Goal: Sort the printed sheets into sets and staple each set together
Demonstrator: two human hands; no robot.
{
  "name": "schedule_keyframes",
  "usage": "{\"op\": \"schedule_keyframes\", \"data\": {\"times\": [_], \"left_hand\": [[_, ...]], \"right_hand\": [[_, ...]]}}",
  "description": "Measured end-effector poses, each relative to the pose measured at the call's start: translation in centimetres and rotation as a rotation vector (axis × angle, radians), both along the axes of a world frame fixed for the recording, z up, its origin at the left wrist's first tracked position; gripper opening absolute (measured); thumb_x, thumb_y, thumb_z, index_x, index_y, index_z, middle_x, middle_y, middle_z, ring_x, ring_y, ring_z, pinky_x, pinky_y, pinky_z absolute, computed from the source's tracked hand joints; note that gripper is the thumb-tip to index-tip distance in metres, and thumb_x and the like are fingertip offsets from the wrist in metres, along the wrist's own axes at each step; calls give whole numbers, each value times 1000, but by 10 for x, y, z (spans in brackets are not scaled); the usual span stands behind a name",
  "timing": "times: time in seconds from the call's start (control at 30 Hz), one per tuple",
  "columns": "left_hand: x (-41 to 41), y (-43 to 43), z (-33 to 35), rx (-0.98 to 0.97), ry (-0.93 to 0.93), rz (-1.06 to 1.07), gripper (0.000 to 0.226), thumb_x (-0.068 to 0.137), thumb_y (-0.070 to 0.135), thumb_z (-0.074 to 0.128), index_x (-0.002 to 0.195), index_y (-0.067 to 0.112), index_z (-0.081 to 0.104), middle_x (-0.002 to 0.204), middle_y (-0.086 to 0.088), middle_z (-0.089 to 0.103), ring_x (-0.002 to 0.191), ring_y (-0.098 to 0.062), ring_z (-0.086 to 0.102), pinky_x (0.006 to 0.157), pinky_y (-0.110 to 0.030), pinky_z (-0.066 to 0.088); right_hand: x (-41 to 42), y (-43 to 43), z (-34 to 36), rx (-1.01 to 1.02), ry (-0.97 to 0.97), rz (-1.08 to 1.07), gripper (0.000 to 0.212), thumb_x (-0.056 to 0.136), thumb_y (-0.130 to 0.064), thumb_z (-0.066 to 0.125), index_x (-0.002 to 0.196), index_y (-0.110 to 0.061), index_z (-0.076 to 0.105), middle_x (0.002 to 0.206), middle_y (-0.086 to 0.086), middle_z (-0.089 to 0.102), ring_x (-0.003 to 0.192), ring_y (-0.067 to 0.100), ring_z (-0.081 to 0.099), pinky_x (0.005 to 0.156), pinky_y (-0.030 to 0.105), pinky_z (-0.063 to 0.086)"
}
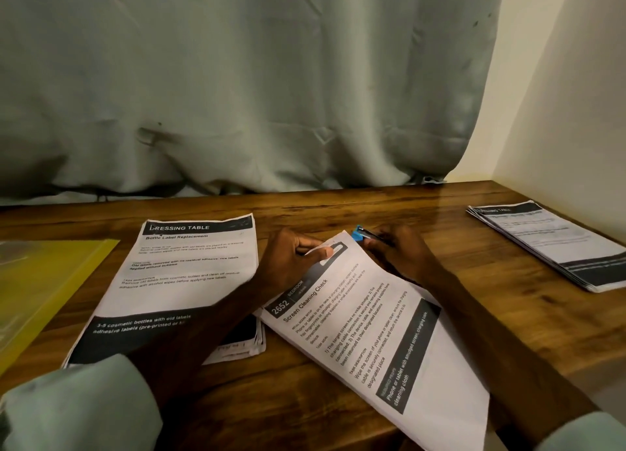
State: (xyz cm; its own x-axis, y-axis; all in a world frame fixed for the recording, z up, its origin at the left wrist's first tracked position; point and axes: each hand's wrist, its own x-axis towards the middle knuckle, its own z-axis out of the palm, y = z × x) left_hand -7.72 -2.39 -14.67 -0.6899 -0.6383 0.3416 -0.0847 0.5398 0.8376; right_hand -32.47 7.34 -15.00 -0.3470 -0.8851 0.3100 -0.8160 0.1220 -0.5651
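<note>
A printed set headed "Screen Cleaning Check" (372, 332) lies slanted on the wooden desk in front of me. My left hand (291, 261) pinches its top corner between thumb and fingers. My right hand (399, 250) grips a small blue stapler (360, 232) right at that same corner. Left of it lies a stack headed "Dressing Table" (183, 281), with my left forearm crossing its lower right part. A third stack of printed sheets (555, 247) rests at the far right of the desk.
A yellow plastic folder (44, 281) lies at the left edge of the desk (338, 203). A grey-green curtain (254, 94) hangs along the back edge. A pale wall (576, 111) bounds the desk on the right.
</note>
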Motion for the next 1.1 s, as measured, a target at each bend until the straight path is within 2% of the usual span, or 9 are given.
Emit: {"op": "schedule_keyframes", "data": {"times": [0.07, 0.17, 0.3, 0.47, 0.6, 0.7, 0.77, 0.9, 1.1], "left_hand": [[0, 0, 0, 6, 6, -6, 19, 97, 22, 70, 107, 8, 79, 95, 2, 80, 75, -15, 78, 67, -29, 63], [-2, 1, -1, 3, 30, 29, 17, 96, 21, 72, 105, 11, 81, 94, 6, 80, 76, -14, 77, 71, -34, 64], [-2, 0, -1, 17, 20, 19, 17, 96, 22, 71, 106, 10, 80, 93, 5, 80, 76, -14, 78, 73, -38, 64], [-2, 0, -2, 33, 11, 21, 19, 96, 24, 71, 107, 10, 79, 95, 3, 80, 77, -16, 78, 74, -42, 64], [-3, -1, -4, 27, 33, 31, 17, 96, 23, 72, 105, 11, 80, 92, 4, 80, 77, -16, 78, 73, -40, 64], [-4, -2, -3, 48, 26, 37, 17, 96, 23, 72, 105, 11, 80, 90, 4, 80, 74, -16, 78, 68, -34, 62], [-4, -3, -2, 61, 14, 38, 18, 96, 23, 72, 106, 11, 80, 90, 2, 80, 73, -16, 77, 67, -30, 61], [-3, -5, 5, 71, 4, 12, 17, 95, 23, 72, 105, 12, 79, 86, 8, 79, 72, -15, 77, 63, -24, 60], [-5, -9, 10, 147, -14, 12, 18, 93, 26, 75, 107, 16, 78, 85, 5, 80, 71, -19, 78, 63, -28, 61]], "right_hand": [[6, 4, 8, -166, -396, 10, 22, 99, -33, 64, 105, -15, 76, 96, 6, 77, 86, 20, 70, 76, 36, 54], [9, 8, 27, -251, -1011, 66, 38, 105, -40, 51, 116, -10, 72, 94, 4, 75, 75, 13, 63, 63, 26, 50], [4, 8, 28, -166, -1265, 228, 52, 109, -41, 36, 129, -4, 66, 86, 1, 63, 69, 9, 54, 56, 21, 48], [8, 7, 26, -100, -1224, 224, 50, 108, -42, 38, 124, -6, 70, 88, 2, 65, 69, 9, 52, 56, 21, 43], [17, 10, 28, -123, -985, 151, 48, 103, -48, 50, 119, -7, 69, 90, 3, 68, 67, 10, 55, 55, 24, 40], [24, 13, 29, -82, -724, 122, 36, 103, -45, 53, 112, -17, 73, 81, -13, 70, 73, 5, 54, 62, 23, 42], [25, 13, 30, -74, -598, 122, 22, 102, -39, 57, 113, -28, 72, 86, -24, 71, 86, 5, 59, 73, 23, 47], [22, 14, 30, -68, -557, 236, 31, 97, -25, 63, 128, -28, 66, 126, -9, 71, 117, 13, 67, 94, 31, 58], [24, 16, 34, -99, -464, 323, 30, 97, -13, 63, 121, -30, 66, 113, -26, 72, 113, 0, 67, 87, 16, 55]]}}
